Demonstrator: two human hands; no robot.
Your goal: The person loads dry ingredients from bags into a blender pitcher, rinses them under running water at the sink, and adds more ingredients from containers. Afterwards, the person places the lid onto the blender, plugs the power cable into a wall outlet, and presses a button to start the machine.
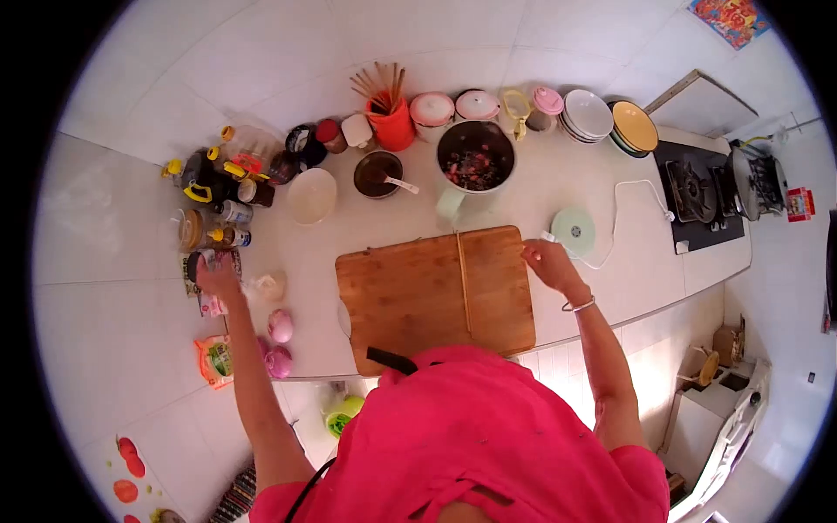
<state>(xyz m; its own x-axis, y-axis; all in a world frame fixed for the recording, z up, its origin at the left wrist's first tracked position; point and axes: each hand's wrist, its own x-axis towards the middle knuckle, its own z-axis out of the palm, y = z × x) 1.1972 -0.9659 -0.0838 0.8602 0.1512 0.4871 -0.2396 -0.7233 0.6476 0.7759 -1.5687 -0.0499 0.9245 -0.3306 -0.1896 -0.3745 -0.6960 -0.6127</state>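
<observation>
At the left end of the counter, my left hand [220, 275] closes around what looks like a dark-lidded jar [193, 265], among seasoning packets. My right hand [549, 263] is over the right edge of the wooden cutting board [397, 301], fingers curled together; whether anything is in them is hidden. Beside it is a round pale green base [573, 231] with a white cord. A pair of chopsticks [464, 283] lies lengthwise on the board. Behind the board stands a pot-like container [452, 202] with a pale green handle, holding dark and reddish chopped pieces.
A white bowl [312, 196] and a dark bowl with a spoon [377, 174] stand behind the board. Bottles [235, 212] crowd the left corner, with onions [280, 326] nearer me. A red chopstick holder [391, 128], stacked bowls [588, 115] and a gas stove [697, 187] line the back and right.
</observation>
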